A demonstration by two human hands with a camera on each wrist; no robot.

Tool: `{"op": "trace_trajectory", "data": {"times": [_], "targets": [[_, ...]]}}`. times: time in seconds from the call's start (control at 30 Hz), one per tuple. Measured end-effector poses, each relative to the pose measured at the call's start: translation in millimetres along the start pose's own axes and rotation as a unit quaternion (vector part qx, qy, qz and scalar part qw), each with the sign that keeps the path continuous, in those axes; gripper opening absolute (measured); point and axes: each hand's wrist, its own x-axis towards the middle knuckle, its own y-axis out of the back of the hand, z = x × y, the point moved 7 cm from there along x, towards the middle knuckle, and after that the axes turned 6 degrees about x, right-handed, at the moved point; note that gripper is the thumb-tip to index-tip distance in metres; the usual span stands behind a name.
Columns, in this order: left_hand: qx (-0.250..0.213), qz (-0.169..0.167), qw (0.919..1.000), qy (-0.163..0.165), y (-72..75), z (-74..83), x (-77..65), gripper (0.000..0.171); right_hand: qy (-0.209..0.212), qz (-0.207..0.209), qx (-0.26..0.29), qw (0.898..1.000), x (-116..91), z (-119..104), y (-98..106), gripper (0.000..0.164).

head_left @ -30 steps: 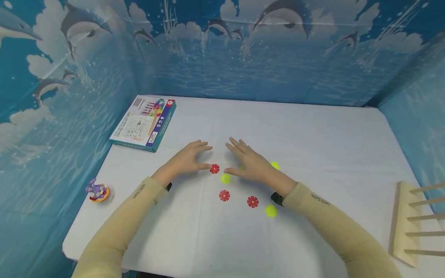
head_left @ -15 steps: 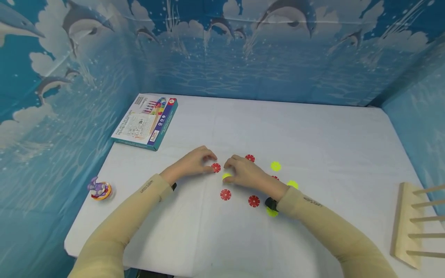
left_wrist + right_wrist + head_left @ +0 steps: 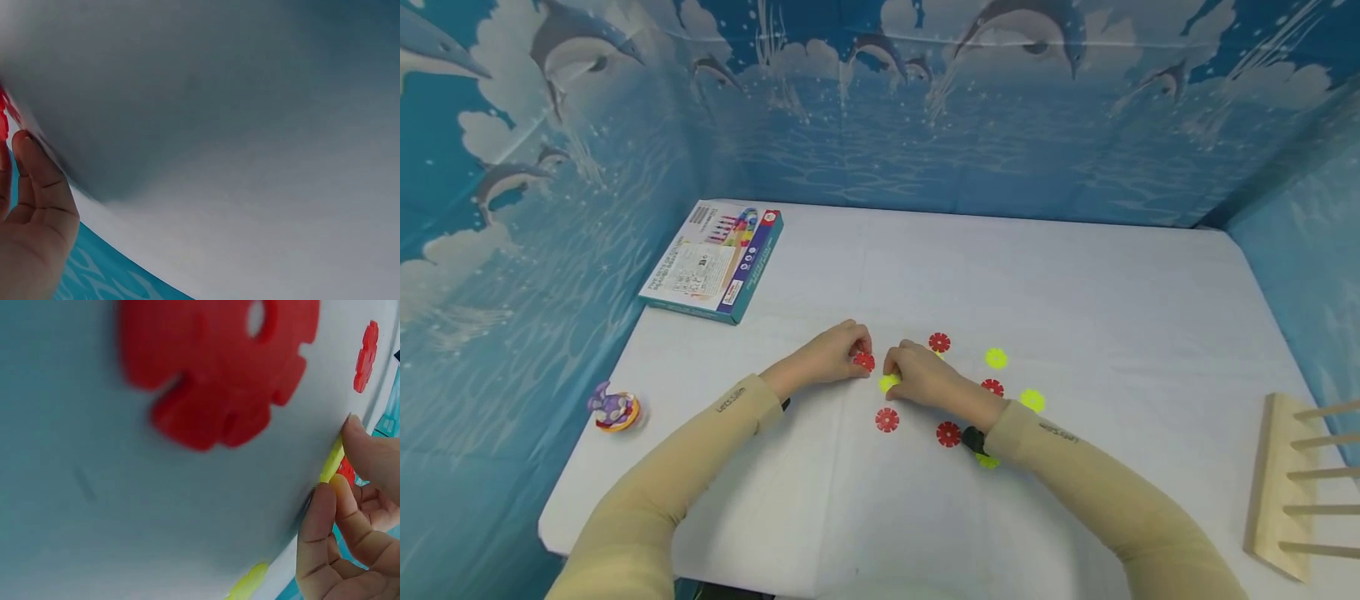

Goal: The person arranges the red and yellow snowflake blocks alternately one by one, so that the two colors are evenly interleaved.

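My left hand [image 3: 829, 356] pinches a red notched plastic disc [image 3: 865, 361] between thumb and fingers, tilted slightly up off the white table. Just to its right, my right hand [image 3: 929, 375] grips a yellow notched disc [image 3: 887, 382] by its edges; the right wrist view has this yellow disc [image 3: 334, 457] edge-on between thumb and fingertips. The left wrist view catches only a sliver of the red disc [image 3: 4, 119] above the fingers. Close below the hands lie one red disc [image 3: 887, 420] and another red disc [image 3: 948, 434].
Beyond the right hand are a red disc [image 3: 939, 342], a yellow disc [image 3: 996, 358] and another yellow disc [image 3: 1032, 401]. A flat box [image 3: 711, 262] lies at back left, a purple toy [image 3: 613, 408] at the left edge, a wooden peg rack [image 3: 1281, 492] at right.
Both hands were spread above the table; they have come down and their fingers have closed, the left on a red disc, the right on a yellow disc. The left disc is now tilted.
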Motion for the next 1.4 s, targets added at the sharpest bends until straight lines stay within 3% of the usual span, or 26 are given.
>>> {"op": "trace_trajectory", "data": {"times": [0.17, 0.33, 0.57, 0.8, 0.97, 1.13, 1.4], "targets": [[-0.024, 0.000, 0.9997, -0.001, 3.4, -0.1, 0.7, 0.025, -0.013, -0.007, -0.002, 1.000, 5, 1, 1, 0.030], [-0.069, -0.001, 0.9976, 0.002, 13.4, -5.9, -1.5, 0.018, -0.008, -0.020, 0.040, 0.999, 13, 1, 5, 0.027], [-0.113, 0.020, 0.9910, 0.070, 35.3, -38.5, -2.5, 0.015, -0.034, 0.001, 0.111, 0.993, 39, 0, 22, 0.012], [-0.127, 0.028, 0.9839, 0.123, 46.9, -65.0, 3.0, 0.018, -0.066, 0.044, 0.163, 0.983, 70, 0, 32, 0.017], [-0.142, 0.033, 0.9779, 0.149, 49.7, -74.8, 6.2, 0.019, -0.069, 0.068, 0.181, 0.979, 87, -4, 33, 0.016], [-0.144, 0.031, 0.9777, 0.150, 46.5, -76.4, 8.8, 0.020, -0.079, 0.089, 0.173, 0.978, 94, -5, 34, 0.015], [-0.088, 0.063, 0.9845, 0.138, 45.8, -73.9, 12.7, 0.021, -0.068, 0.108, 0.138, 0.982, 98, -5, 34, 0.016]]}}
